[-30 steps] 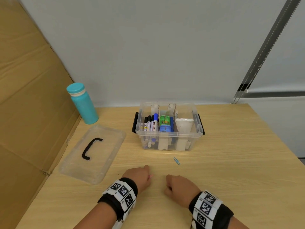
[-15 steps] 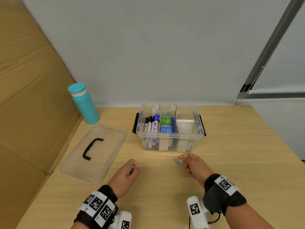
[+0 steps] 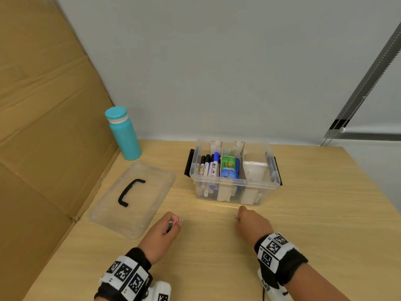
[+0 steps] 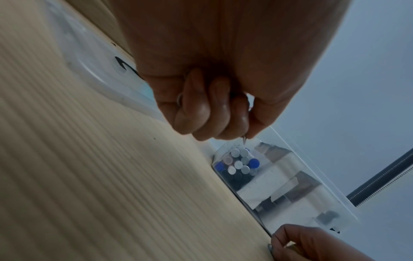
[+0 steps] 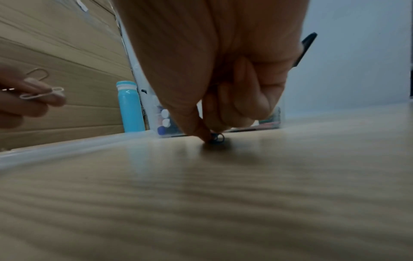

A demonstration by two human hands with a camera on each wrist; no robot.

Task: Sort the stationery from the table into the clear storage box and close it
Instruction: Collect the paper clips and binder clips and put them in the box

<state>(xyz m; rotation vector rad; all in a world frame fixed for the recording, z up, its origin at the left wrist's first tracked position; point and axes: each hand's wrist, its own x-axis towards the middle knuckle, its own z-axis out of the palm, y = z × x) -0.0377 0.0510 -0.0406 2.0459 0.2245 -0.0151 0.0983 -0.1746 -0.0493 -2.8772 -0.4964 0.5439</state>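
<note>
The clear storage box [image 3: 235,184] stands open at the table's middle back, with markers, a green-blue item and white dividers inside. My left hand [image 3: 173,223] hovers in front of the lid and pinches paper clips [image 3: 176,220], one pink and one white; the same paper clips [image 5: 42,93] show in the right wrist view. My right hand [image 3: 239,216] is down on the table just in front of the box. Its thumb and curled fingers pinch a blue paper clip [image 5: 218,138] that lies on the wood. In the head view the hand hides most of that clip.
The clear lid [image 3: 138,205] with a black handle [image 3: 130,192] lies flat left of the box. A teal bottle [image 3: 123,133] stands at the back left. A cardboard wall [image 3: 43,127] bounds the left side. The table's right edge [image 3: 373,187] runs diagonally.
Both hands have moved forward from the near edge. My right hand has reached the blue paper clip and now covers it. My left hand still holds its clips.
</note>
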